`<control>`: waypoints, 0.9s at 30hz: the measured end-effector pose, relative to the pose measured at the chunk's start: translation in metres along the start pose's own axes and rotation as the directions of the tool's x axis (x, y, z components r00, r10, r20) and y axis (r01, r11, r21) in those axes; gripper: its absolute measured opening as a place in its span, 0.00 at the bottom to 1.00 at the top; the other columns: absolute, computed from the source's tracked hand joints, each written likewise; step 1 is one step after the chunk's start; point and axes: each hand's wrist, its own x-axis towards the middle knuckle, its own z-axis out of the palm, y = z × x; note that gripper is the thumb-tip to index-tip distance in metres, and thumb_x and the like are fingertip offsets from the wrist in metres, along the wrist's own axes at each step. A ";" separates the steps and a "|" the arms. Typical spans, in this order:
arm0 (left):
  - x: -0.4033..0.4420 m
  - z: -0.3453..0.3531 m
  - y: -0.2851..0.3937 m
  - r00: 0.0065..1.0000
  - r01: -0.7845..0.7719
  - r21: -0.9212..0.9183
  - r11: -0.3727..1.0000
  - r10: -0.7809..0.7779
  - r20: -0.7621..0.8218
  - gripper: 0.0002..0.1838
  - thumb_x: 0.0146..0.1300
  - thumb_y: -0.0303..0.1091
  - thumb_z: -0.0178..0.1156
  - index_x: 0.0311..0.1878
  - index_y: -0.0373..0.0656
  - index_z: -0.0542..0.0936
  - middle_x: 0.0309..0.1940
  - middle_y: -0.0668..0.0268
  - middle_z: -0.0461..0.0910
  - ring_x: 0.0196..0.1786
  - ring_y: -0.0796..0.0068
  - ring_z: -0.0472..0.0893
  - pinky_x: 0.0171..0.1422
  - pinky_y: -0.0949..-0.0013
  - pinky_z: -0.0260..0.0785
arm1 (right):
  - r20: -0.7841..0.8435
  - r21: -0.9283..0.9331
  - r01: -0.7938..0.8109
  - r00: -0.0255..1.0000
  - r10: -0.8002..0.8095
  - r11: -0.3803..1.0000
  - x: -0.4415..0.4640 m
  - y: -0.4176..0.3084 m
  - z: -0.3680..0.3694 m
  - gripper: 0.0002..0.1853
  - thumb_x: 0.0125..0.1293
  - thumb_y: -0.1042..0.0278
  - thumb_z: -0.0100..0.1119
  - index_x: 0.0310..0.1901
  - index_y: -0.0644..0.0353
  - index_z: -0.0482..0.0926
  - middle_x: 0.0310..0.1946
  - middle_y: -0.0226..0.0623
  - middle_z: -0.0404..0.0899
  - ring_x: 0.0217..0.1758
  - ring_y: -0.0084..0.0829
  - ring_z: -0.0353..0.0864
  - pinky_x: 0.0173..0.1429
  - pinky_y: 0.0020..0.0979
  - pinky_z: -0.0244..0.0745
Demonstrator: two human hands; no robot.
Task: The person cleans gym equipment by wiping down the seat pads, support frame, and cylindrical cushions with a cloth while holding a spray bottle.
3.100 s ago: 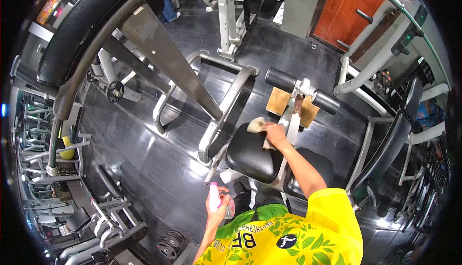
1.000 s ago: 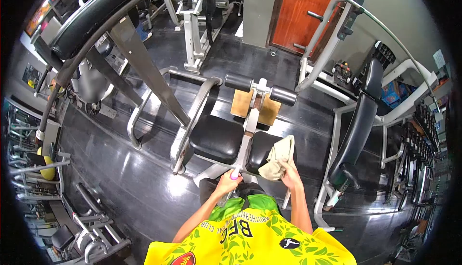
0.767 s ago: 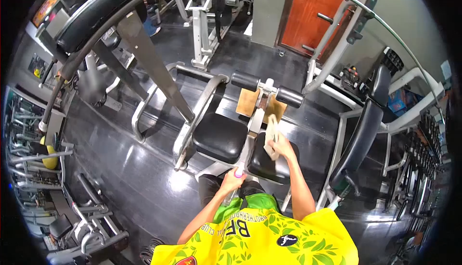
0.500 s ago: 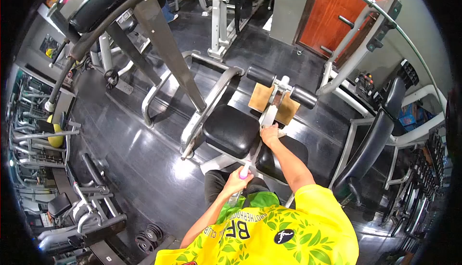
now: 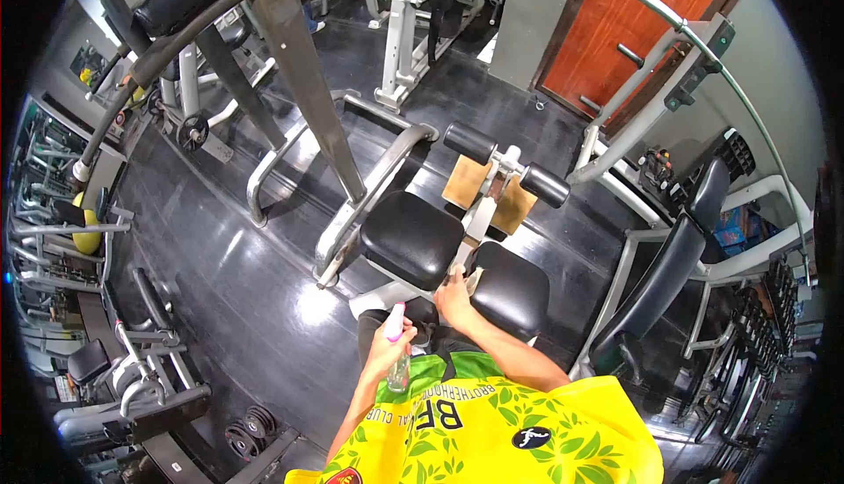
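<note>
My left hand [image 5: 389,349] is wrapped round a clear spray bottle [image 5: 398,373] with a white and pink head, held upright in front of the green shorts. My right hand [image 5: 452,298] is closed on a beige cloth [image 5: 475,281], mostly hidden by the fingers, at the light metal frame [image 5: 477,220] between two black padded seats. The left seat [image 5: 411,238] lies just beyond that hand, and the right seat [image 5: 508,291] is beside it. Black foam rollers [image 5: 545,185] are mounted at the far end of the frame.
A curved metal frame [image 5: 352,236] stands left of the seats. A black padded bench [image 5: 655,286] is on the right, under a barbell rack [image 5: 615,150]. Weight plates [image 5: 249,431] lie at the lower left. A wooden board [image 5: 466,182] is under the rollers.
My right hand has moved with the cloth down the frame toward the body, to the near end between the seats. My left hand has drawn back left with the bottle, which now shows more fully.
</note>
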 end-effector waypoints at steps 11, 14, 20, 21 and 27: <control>-0.010 -0.005 0.045 0.995 -0.096 -0.033 0.995 0.095 -0.018 0.09 0.59 0.25 0.61 0.42 0.39 0.74 0.29 0.69 0.75 0.21 0.82 0.74 0.26 0.77 0.67 | -0.071 0.914 0.130 0.984 -0.164 0.384 -0.028 0.112 0.000 0.17 0.51 0.77 0.48 0.44 0.61 0.79 0.37 0.51 0.81 0.40 0.44 0.83 0.46 0.39 0.76; -0.013 -0.004 0.052 0.997 -0.073 0.027 0.997 0.073 -0.010 0.09 0.59 0.25 0.61 0.42 0.39 0.73 0.29 0.69 0.75 0.21 0.83 0.74 0.26 0.77 0.67 | -0.166 0.942 0.132 0.982 0.086 0.309 -0.022 0.166 -0.029 0.19 0.51 0.78 0.47 0.46 0.57 0.79 0.34 0.47 0.81 0.35 0.38 0.82 0.41 0.36 0.76; -0.012 0.002 0.042 0.996 -0.089 0.058 0.994 0.087 0.027 0.09 0.60 0.24 0.61 0.43 0.38 0.73 0.28 0.69 0.75 0.21 0.83 0.74 0.25 0.77 0.68 | 0.165 0.499 -0.420 0.905 0.393 0.758 0.058 0.144 0.002 0.16 0.58 0.68 0.53 0.48 0.57 0.80 0.43 0.43 0.82 0.46 0.42 0.83 0.49 0.44 0.76; -0.014 0.005 0.043 0.998 -0.065 0.061 0.996 0.064 0.015 0.10 0.60 0.24 0.61 0.43 0.38 0.73 0.29 0.68 0.75 0.21 0.83 0.74 0.25 0.77 0.68 | 0.205 0.445 -0.397 0.918 0.341 0.803 0.071 0.128 0.025 0.17 0.62 0.65 0.50 0.49 0.59 0.80 0.46 0.39 0.82 0.52 0.43 0.80 0.58 0.50 0.69; -0.020 -0.002 0.036 0.996 -0.089 0.044 0.995 0.088 0.018 0.10 0.60 0.25 0.61 0.43 0.37 0.73 0.31 0.67 0.77 0.21 0.83 0.75 0.26 0.77 0.69 | 0.215 0.279 -0.202 0.966 0.143 0.939 0.053 0.057 0.027 0.17 0.66 0.62 0.46 0.50 0.53 0.81 0.54 0.34 0.78 0.64 0.37 0.70 0.71 0.62 0.38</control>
